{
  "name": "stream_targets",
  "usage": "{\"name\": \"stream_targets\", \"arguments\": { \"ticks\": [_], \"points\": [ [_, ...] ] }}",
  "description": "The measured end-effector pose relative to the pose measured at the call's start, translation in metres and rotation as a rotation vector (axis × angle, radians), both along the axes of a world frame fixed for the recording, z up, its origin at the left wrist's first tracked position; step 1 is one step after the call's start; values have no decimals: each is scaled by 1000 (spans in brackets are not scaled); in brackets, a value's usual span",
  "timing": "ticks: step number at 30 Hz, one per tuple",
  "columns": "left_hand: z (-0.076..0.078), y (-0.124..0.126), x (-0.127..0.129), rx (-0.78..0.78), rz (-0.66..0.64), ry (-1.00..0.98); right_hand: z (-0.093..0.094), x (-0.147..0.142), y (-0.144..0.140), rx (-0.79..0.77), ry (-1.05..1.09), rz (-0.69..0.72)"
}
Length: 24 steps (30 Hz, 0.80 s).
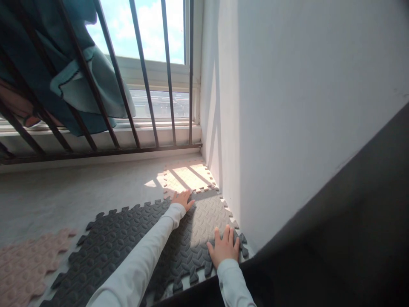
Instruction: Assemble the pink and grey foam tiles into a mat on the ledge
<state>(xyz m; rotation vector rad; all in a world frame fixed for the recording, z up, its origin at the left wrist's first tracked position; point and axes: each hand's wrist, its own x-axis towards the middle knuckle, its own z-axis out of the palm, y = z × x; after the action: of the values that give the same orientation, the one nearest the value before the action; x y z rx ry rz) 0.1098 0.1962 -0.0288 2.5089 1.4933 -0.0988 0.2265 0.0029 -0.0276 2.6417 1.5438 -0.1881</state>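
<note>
My left hand [182, 199] lies flat with its fingers apart on the far edge of a dark grey foam floor tile [204, 217], where it meets a sunlit beige foam tile [183, 177]. My right hand [225, 246] presses flat, fingers spread, near the right front corner of the same grey tile, which has a raised tread pattern. Against its left side sits a darker foam tile [118, 238] with round bumps, partly covered by my left forearm. Toothed interlocking edges show around the tiles.
A pink foam tile [28, 264] lies on the grey floor [79, 183] at left. Dark railing bars [143, 76] stand before a window, with hanging cloth [92, 81] behind them. A white wall [287, 85] borders the right; a dark area [335, 256] lies below it.
</note>
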Motion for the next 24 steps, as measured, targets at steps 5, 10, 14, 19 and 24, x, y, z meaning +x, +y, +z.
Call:
{"name": "stream_targets", "arguments": {
  "ticks": [5,10,14,19,24],
  "points": [
    [-6,-2,18,-8,-7,-52,3,-1,-1,-8,20,-11],
    [-2,3,23,-3,-17,-67,5,-2,0,-13,29,-13],
    [-2,9,31,3,-16,-118,2,-2,0,-2,18,-9],
    [-14,7,43,-32,41,-84,1,-1,0,-3,16,2],
    [-13,2,48,16,38,-62,2,-2,0,-5,19,-3]
  ]
}}
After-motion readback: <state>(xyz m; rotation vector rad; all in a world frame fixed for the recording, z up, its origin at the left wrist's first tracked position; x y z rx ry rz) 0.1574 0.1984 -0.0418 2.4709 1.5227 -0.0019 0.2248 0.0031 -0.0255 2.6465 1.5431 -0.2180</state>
